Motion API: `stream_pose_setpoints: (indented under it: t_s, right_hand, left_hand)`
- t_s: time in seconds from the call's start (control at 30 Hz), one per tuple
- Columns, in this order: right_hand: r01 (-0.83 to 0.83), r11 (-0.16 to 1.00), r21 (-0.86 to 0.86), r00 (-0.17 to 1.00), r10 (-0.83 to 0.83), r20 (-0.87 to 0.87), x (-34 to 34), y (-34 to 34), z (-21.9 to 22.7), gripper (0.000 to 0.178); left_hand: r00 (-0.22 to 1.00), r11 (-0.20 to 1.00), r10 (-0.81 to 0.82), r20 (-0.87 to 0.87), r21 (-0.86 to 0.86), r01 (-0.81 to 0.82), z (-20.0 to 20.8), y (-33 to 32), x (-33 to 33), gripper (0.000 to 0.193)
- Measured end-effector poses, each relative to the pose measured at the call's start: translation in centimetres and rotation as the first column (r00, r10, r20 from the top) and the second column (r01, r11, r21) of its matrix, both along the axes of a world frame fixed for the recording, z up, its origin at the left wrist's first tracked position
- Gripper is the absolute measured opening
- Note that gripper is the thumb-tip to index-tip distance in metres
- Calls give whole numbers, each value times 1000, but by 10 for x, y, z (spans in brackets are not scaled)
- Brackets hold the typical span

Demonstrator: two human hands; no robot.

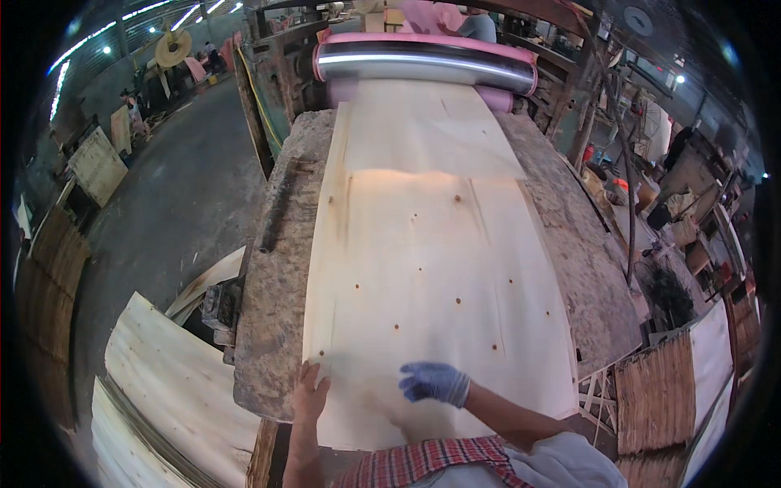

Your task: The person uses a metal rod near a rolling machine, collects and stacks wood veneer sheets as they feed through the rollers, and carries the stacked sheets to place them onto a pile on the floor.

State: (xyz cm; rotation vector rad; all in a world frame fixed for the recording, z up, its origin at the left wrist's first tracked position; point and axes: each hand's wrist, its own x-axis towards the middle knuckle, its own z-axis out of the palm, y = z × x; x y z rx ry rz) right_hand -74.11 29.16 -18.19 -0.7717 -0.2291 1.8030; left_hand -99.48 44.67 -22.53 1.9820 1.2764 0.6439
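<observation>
A long pale wood veneer sheet point(423, 252) with brown knots lies on the table in front of me. Its far end meets or overlaps another veneer sheet point(415, 122), which runs up to a shiny metal roller point(427, 67). My bare left hand point(311, 390) is at the near left edge of the closer sheet, fingers stretched forward and thumb apart. Over the middle of its near end is my right hand point(435, 384) in a blue glove, fingers extended leftward and slightly bent. Whether the glove touches the wood is unclear.
The worn table point(281, 325) shows on both sides of the veneer. Stacked veneer sheets stand low at the left point(171, 366) and right point(655, 398). Pink-coated rollers point(492, 99) sit in the machine frame. Beyond it, a person point(478, 27) is partly visible.
</observation>
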Motion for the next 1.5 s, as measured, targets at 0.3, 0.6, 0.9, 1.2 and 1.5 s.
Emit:
stream_pose_setpoints:
  t_s: [0.3, 0.6, 0.9, 1.2, 1.5]
  right_hand:
    - [-341, 909, 241, 893, 233, 386, -78, -64, 9, 34]
    - [-220, 854, 472, 950, 77, 304, -91, -98, 50, 32]
    - [164, 913, 373, 926, -272, 260, -13, -30, 64, 37]
    - [607, 777, 165, 794, -598, -107, 107, 128, 38, 17]
    - [-37, 998, -43, 998, 35, -58, 7, 10, -32, 37]
  left_hand:
    - [824, 738, 192, 533, -631, 237, 103, -11, 13, 48]
    - [280, 730, 163, 946, -307, 611, 178, -17, 33, 40]
    - [197, 660, 564, 802, -581, 477, 137, 4, 22, 41]
    - [713, 705, 241, 659, -624, 338, 112, -9, 46, 37]
    - [991, 971, 94, 99, -228, -69, 29, 7, 0, 38]
